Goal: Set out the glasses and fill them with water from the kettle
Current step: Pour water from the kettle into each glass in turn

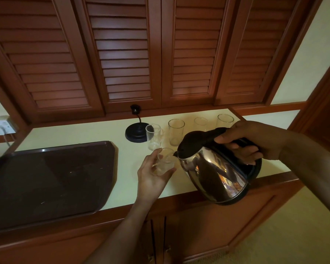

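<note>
Kettle (217, 174) in R hand (255, 141) tipped at glass (165, 162) in L hand (152, 180).

No writing, label, brand, number or sign can be read. The steel side of the kettle (215, 174) at centre right shows only reflections. The wall socket (1, 126) at the left edge of the frame is too small and blurred for any marking on it to be made out.
</note>
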The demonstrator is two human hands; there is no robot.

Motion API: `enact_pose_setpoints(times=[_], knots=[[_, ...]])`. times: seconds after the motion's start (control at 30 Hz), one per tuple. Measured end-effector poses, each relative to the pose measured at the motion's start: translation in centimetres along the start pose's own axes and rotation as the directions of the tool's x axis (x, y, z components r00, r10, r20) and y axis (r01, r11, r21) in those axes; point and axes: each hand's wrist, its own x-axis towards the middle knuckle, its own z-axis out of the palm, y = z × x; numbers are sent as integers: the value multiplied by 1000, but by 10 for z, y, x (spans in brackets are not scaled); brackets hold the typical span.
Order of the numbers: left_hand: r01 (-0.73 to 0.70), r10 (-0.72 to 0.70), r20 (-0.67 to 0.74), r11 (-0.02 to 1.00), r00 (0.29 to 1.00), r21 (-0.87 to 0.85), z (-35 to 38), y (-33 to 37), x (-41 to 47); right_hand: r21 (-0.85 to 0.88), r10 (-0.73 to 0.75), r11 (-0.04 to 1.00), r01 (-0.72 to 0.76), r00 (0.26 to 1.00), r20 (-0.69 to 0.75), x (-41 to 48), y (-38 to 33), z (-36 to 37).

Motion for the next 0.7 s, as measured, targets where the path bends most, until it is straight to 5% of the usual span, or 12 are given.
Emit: enact_pose_setpoints(times=[0.7], knots=[[18, -18, -4, 1000, 1000, -22, 0, -3, 1, -26, 13, 1000, -13, 1000, -15, 2, 2, 3]])
